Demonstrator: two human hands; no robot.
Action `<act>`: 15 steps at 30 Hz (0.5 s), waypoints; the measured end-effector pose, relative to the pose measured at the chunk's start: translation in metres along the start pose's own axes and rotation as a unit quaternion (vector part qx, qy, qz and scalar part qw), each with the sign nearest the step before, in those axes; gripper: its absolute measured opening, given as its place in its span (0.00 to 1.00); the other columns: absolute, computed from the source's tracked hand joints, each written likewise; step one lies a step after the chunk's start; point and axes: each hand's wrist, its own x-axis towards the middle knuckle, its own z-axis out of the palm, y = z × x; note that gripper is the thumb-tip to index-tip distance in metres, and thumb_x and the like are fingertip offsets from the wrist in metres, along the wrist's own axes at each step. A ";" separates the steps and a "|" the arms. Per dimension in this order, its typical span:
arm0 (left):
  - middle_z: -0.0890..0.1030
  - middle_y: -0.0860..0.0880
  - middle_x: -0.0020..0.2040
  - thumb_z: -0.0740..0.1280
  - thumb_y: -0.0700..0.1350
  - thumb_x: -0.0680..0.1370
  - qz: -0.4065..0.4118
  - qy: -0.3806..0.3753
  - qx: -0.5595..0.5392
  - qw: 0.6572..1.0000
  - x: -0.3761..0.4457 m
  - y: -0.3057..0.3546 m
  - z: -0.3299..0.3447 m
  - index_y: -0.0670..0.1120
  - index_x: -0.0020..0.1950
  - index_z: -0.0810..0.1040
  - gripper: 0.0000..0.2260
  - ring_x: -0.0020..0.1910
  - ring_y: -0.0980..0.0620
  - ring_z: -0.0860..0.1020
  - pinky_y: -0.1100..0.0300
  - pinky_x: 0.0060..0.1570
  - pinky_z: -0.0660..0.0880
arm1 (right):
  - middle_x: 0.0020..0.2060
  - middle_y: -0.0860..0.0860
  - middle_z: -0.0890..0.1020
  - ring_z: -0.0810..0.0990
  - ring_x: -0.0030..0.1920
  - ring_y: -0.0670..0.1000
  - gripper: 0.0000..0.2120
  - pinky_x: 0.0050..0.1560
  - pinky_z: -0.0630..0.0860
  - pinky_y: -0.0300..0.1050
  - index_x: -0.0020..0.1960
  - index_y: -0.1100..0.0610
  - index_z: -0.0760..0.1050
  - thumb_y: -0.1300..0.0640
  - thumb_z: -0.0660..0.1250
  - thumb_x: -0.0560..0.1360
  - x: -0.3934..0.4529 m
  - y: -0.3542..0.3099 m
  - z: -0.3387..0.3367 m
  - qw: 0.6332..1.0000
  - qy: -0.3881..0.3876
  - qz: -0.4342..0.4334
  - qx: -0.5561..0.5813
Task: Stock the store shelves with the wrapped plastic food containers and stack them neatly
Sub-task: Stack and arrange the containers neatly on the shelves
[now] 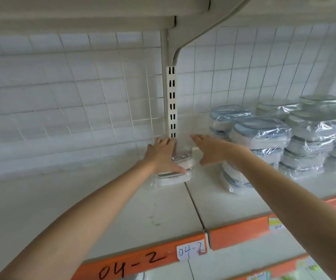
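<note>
Nearest the viewer runs the orange shelf edge (147,257) with a paper label (191,252) marked "04-2", behind which the white shelf (122,201) extends to a wire grid back panel (72,93). At mid-depth, the left hand (161,154) lies flat with straight fingers on a wrapped plastic food container (175,172) standing on the shelf before the slotted upright (171,102); the right hand (209,148) hovers beside it, fingers extended, holding nothing. Farther right stand stacks of wrapped containers (284,138).
</note>
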 end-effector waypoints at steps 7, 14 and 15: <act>0.57 0.50 0.74 0.76 0.61 0.64 -0.005 -0.015 -0.088 0.996 -0.017 -0.012 -0.003 0.50 0.76 0.54 0.48 0.74 0.49 0.53 0.50 0.72 0.57 | 0.75 0.55 0.58 0.56 0.74 0.54 0.34 0.71 0.57 0.46 0.76 0.60 0.51 0.60 0.63 0.76 0.006 -0.012 0.000 0.998 0.011 -0.068 0.015; 0.65 0.44 0.65 0.77 0.48 0.68 -0.090 0.052 -0.180 0.978 -0.051 -0.033 0.015 0.50 0.75 0.58 0.41 0.62 0.48 0.70 0.63 0.59 0.66 | 0.51 0.51 0.73 0.71 0.63 0.53 0.28 0.56 0.66 0.40 0.70 0.56 0.66 0.52 0.69 0.73 0.026 -0.028 0.007 0.991 0.015 -0.119 0.050; 0.69 0.44 0.65 0.77 0.46 0.68 -0.094 0.067 -0.194 0.974 -0.054 -0.033 0.017 0.49 0.75 0.59 0.40 0.60 0.48 0.71 0.62 0.57 0.68 | 0.47 0.49 0.70 0.73 0.58 0.53 0.26 0.51 0.64 0.39 0.68 0.56 0.69 0.52 0.70 0.72 0.027 -0.029 0.010 0.990 0.024 -0.130 0.055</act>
